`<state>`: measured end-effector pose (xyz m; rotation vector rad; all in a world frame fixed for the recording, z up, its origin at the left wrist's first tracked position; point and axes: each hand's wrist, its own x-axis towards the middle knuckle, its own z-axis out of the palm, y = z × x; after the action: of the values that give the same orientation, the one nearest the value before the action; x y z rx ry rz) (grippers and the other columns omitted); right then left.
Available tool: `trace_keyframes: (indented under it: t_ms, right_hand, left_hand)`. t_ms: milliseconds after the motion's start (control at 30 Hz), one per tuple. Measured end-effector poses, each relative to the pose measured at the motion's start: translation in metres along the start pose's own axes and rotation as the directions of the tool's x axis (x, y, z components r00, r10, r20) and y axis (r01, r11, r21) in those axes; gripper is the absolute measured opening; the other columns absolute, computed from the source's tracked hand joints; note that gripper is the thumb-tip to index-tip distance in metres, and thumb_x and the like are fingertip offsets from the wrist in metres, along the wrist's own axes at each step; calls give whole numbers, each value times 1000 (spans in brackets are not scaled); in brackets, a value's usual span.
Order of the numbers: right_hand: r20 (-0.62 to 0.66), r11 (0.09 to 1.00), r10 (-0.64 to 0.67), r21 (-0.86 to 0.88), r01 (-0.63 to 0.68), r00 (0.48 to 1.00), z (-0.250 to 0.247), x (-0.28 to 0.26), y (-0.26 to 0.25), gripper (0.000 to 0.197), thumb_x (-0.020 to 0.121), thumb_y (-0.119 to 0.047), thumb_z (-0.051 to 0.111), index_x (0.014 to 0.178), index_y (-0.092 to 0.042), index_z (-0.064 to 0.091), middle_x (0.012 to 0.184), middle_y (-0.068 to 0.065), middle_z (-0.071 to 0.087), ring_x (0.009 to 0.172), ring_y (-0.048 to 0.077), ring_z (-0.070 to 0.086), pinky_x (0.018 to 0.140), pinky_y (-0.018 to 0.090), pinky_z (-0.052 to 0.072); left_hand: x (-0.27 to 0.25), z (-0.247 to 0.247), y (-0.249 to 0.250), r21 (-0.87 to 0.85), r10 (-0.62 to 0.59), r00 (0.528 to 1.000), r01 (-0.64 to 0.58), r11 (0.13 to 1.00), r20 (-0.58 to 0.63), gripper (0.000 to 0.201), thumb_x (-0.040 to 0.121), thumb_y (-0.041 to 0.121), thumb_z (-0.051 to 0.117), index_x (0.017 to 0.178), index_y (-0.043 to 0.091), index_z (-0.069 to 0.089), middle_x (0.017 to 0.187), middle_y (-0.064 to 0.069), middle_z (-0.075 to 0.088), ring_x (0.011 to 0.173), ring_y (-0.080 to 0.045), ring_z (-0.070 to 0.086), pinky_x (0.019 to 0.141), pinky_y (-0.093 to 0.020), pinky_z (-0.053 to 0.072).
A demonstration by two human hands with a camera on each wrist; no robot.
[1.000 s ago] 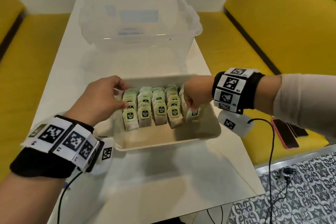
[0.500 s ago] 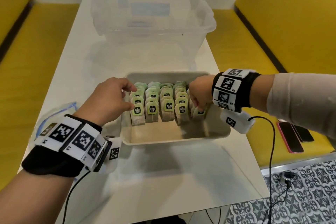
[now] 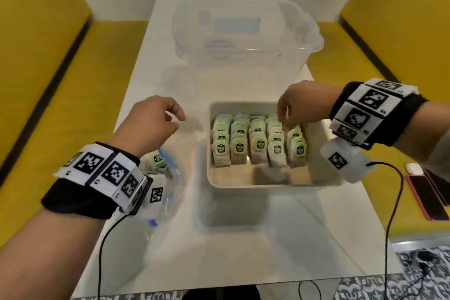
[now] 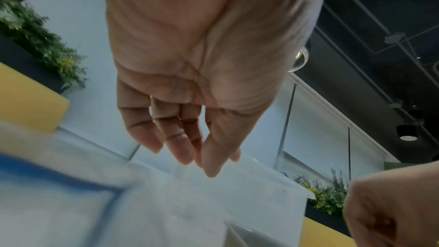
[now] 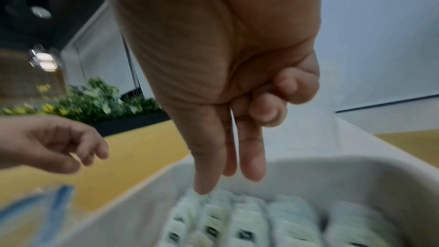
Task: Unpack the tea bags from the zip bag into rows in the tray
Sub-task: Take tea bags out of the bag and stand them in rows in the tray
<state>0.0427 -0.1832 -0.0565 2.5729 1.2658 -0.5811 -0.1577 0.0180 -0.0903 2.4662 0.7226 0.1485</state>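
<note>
hovering loose-fingered, both hands hold nothing: left hand [image 3: 151, 124] off-tray, right hand [image 3: 300, 107] over tea bags [image 3: 258, 139].

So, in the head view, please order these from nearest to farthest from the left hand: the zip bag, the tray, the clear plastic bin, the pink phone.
Measured from the left hand:
1. zip bag, just below it, on the table's left side
2. tray, to its right, mid-table
3. clear plastic bin, farther back on the table
4. pink phone, far right, on the yellow seat

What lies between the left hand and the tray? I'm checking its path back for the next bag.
Only bare white table lies between the left hand and the tray, as the head view shows.
</note>
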Motion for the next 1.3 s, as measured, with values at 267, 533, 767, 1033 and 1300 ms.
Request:
trace_keyframes:
  t_ms: [267,533,767,1033,1300]
  right_hand:
    - [-195,940,-194,244,239,961,-12,-16,-132,18,78,-34,73,92,-23,72,76,-10,58,69,8,53,57,12,36]
    - [-111,928,-304,190,321,946,49,5,-244,28,93,-16,48,112,-13,68,113,6,66,102,23,61,86,28,46]
    - [-63,970,-54,232,67,997,96,39,-272,39,95,-23,46,129,-3,48,128,12,56,116,26,55,93,32,42]
    - [-115,984,12,176,8,993,95,42,-266,27,95,-25,46,109,-7,61,111,8,64,104,25,61,82,31,46]
    - [-169,996,-17,88,33,985,99,43,-266,27,94,-26,44,107,-10,61,106,5,65,99,23,62,77,30,46]
  left_hand:
    - [-27,-37,-50,70,-85,992,78,994,96,18,77,4,68,74,22,65,98,-4,63,95,-36,62,76,-35,47]
    - [-46,-21,-76,66,-37,989,28,997,144,58,72,6,72,124,22,51,124,-7,52,110,-24,53,81,-31,43]
    - [-53,-13,-82,61,22,984,-34,998,177,61,75,0,64,129,26,51,126,-5,50,107,-23,55,84,-28,44]
    - [-55,-16,-79,62,82,981,-94,994,175,59,78,1,60,131,25,50,127,-2,50,113,-19,50,84,-19,35]
    - [-54,-18,-78,36,79,976,-88,995,201,57,77,0,59,128,24,53,124,-3,52,108,-19,53,82,-20,37]
